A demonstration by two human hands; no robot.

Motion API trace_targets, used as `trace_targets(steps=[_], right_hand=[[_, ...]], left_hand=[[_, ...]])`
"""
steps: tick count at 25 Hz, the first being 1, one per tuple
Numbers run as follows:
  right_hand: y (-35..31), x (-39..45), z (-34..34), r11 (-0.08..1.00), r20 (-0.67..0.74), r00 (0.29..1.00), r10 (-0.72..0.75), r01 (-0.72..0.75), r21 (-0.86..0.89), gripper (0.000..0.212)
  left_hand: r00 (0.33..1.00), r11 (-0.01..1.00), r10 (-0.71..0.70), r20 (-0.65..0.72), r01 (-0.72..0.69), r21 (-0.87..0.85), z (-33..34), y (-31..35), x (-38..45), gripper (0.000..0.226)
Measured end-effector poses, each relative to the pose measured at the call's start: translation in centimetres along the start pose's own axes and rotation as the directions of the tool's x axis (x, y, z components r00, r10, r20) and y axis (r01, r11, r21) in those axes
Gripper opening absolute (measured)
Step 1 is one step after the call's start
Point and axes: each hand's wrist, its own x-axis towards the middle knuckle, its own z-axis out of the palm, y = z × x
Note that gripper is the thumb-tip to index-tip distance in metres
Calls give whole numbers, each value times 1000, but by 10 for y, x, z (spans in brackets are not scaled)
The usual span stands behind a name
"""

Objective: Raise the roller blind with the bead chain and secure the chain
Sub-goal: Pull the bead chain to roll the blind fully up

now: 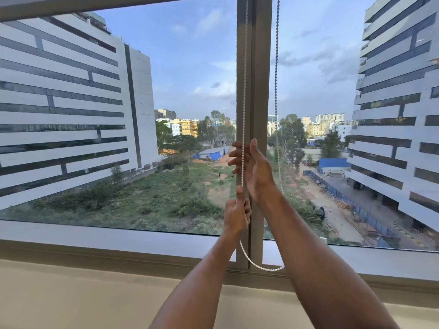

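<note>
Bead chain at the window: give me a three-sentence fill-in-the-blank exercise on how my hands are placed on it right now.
1. The left hand grips the bead chain ___ the right hand.
2. Of the chain's two hanging strands, both hands are on the ___ one.
3. Below the left hand the chain curves into a ___.

Missing words: below; left; loop.

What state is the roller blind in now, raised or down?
Raised: the window glass is uncovered nearly to the top. The grey band there may be its bottom bar; cannot tell.
</note>
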Motion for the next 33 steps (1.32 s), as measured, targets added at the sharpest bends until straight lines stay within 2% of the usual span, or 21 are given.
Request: trace_targets(steps=[3, 5, 7, 9, 13, 15, 19, 22, 25, 29, 31, 33], right_hand=[[19, -15, 11, 993, 50, 995, 85, -89, 76, 56], [30, -26, 9, 995, 13, 999, 48, -49, 89, 54], [36, -33, 6, 997, -15, 1000, -27, 28, 78, 53], [39, -36, 2, 996, -27, 998, -58, 60, 62, 53], [61, -51, -17, 999, -77, 996, -46, 46, -1, 53], [76, -65, -32, 999, -103, 994, -22, 18, -34, 53], [100, -81, -35, 994, -110, 992, 53, -63, -88, 52], [107, -86, -33, 995, -118, 989, 88, -94, -44, 50], [107, -87, -39, 996, -105, 991, 84, -86, -7, 51], [106, -85, -51, 991, -75, 988, 132, -130, 30, 50], [107, -82, -57, 995, -81, 991, 102, -103, 0, 41], [104, -75, -65, 989, -144, 989, -32, 10, -149, 36]], left_hand=[[998, 988, -57, -18, 54, -146, 3, -13, -22, 55], [992, 976, -120, -30, 113, -185, 0, -18, -29, 58], [979, 968, -204, -29, 197, -157, -4, -17, -31, 61], [973, 965, -230, -22, 226, -130, -10, -11, -25, 59], [976, 979, -201, -81, 199, -29, -26, 19, 1, 56], [981, 984, -175, -80, 177, 17, -23, 39, 13, 64], [998, 998, -58, 20, 57, 9, 4, 79, 38, 76], [991, 998, -68, 115, 67, 16, 30, 83, 37, 75], [996, 998, -66, 60, 66, -5, 37, 73, 32, 67], [999, 999, -35, 15, 35, -13, 33, 72, 34, 67], [999, 998, 15, -33, -13, 68, 31, 72, 37, 70], [997, 984, 54, -55, -44, 175, 26, 65, 38, 72]])
